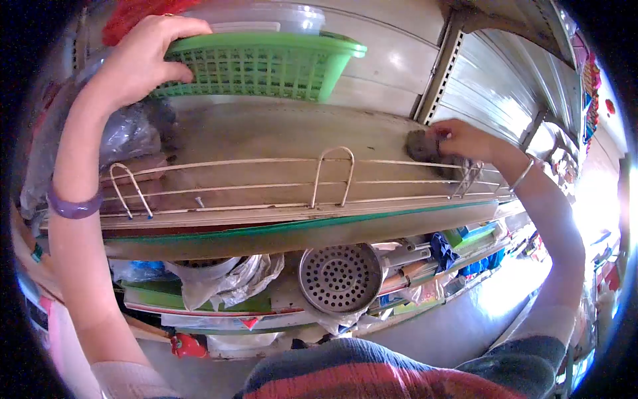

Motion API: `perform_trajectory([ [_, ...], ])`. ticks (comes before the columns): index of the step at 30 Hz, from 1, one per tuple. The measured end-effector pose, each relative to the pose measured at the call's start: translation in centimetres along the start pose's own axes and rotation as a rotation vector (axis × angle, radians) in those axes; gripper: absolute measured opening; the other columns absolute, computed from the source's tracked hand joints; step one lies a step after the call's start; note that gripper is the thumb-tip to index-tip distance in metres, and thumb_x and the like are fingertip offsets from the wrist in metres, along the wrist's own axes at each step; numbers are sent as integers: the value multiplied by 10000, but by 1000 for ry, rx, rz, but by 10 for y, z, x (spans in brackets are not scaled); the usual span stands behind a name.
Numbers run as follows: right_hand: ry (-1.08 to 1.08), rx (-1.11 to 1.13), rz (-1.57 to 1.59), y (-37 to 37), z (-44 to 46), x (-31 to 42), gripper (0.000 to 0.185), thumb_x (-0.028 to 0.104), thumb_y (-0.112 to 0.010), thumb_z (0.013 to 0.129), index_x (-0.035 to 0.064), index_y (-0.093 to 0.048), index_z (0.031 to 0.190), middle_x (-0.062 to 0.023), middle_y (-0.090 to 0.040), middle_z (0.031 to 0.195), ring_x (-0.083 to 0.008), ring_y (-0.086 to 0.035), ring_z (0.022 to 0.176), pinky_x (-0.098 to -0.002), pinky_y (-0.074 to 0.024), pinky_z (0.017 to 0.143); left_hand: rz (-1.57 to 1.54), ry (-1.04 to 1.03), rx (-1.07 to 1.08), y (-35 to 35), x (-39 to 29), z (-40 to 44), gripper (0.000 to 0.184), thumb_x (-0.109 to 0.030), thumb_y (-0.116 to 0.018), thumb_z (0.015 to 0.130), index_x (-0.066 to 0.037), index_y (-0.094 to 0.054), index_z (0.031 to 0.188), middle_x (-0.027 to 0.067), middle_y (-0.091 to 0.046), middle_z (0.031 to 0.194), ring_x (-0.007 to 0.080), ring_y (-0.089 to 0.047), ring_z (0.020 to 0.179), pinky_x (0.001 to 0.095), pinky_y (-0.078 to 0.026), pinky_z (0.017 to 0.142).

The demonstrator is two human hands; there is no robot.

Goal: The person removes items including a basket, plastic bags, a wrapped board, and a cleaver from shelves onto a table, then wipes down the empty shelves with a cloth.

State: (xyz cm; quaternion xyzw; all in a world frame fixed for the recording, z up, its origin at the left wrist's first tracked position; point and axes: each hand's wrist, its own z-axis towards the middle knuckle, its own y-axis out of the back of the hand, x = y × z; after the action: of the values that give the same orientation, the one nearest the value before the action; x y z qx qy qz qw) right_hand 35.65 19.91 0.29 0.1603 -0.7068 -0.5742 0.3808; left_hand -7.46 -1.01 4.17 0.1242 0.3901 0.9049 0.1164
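Note:
A green plastic basket with lattice sides is held up at its left end by my left hand, fingers over the rim and thumb against the side. A clear plastic container shows above its rim. On the right, my right hand is closed on a dark grey cloth, which touches the dusty shelf. The cloth lies near the shelf's right end, behind the wire rail.
Plastic-wrapped items lie at the shelf's left end. A slotted metal upright stands behind my right hand. On the lower shelf are a perforated metal pan and crumpled plastic bags. A red object sits lower left.

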Motion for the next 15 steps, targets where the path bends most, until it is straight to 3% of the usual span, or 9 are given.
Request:
perform_trajectory([
  [2,73,-260,511,4,3,-9,355,198,-563,816,19,-553,1122,-82,-611,1024,-180,-561,965,-316,-462,857,1,7,-47,-2,2,-3,475,32,-689,564,10,-583,1027,138,-604,1050,282,-542,1030,342,-401,924],
  [4,209,-204,943,25,-2,-2,369,211,-535,855,14,-527,1167,-86,-618,1043,-175,-573,981,-324,-467,877,29,0,-74,-4,5,-3,481,29,-687,572,8,-578,1040,137,-594,1079,283,-529,1055,341,-385,946],
  [5,184,-202,963,34,-11,6,385,218,-510,882,29,-500,1217,-83,-615,1076,-180,-580,999,-332,-467,893,56,-5,-77,-4,9,-4,486,27,-687,575,8,-575,1048,137,-588,1094,284,-522,1069,340,-375,959],
  [8,-9,-371,794,31,-28,5,404,210,-500,888,27,-475,1248,-79,-614,1058,-146,-580,962,-299,-460,891,48,140,33,1,1,1,541,16,-682,593,-11,-556,1118,129,-554,1165,278,-484,1136,336,-322,1020],
  [9,-126,-238,453,40,-23,-22,446,205,-522,885,63,-433,1298,-79,-601,1063,-149,-570,943,-287,-443,904,36,150,37,-2,6,0,557,15,-681,596,-18,-550,1136,126,-547,1179,273,-476,1148,332,-314,1028],
  [10,-340,-179,97,40,-33,-8,549,161,-561,868,94,-349,1370,-71,-553,1159,-152,-520,1054,-310,-440,886,44,156,32,-4,13,-1,564,10,-675,609,-19,-540,1156,115,-539,1198,259,-464,1164,330,-308,1034],
  [12,16,-80,232,26,-34,-15,667,232,-614,846,102,-282,1409,-84,-494,1243,-178,-455,1146,-338,-386,955,58,168,21,-8,26,-4,577,0,-662,636,-20,-520,1195,93,-522,1235,232,-439,1195,326,-297,1045],
  [13,123,52,245,18,-35,0,698,292,-645,824,106,-307,1405,-93,-442,1296,-196,-392,1211,-360,-330,1008,149,107,-90,-14,16,-10,529,-10,-671,644,-10,-538,1157,110,-546,1163,246,-475,1130,345,-338,990],
  [15,133,307,16,18,-18,-11,625,310,-662,807,83,-422,1337,-90,-381,1351,-235,-365,1243,-376,-267,1053,241,-3,-213,-29,-17,-14,477,-19,-681,654,2,-557,1114,127,-573,1083,259,-515,1057,364,-384,929],
])
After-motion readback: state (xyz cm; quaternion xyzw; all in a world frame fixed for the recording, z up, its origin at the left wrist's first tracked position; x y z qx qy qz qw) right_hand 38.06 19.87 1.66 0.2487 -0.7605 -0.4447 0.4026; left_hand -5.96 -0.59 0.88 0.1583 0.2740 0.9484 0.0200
